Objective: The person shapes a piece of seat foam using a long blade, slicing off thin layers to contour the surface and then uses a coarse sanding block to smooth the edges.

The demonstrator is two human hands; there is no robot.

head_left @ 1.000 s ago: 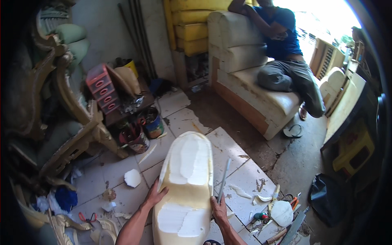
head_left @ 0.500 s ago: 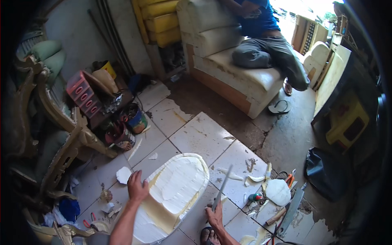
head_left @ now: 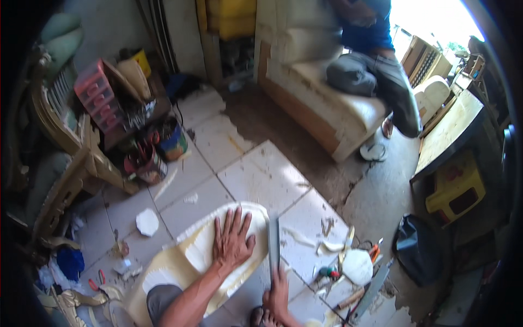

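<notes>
Atop the foam seat on the tiled floor, resting left hand spread flat, no longer at the edge; gripping grey blade in right hand, nearer the seat than before.

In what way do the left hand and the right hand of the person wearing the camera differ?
The left hand lies open, fingers spread, while the right hand is closed around a long grey blade. The left hand rests on the pale foam piece; the right hand is beside it. Both hands are bare.
</notes>
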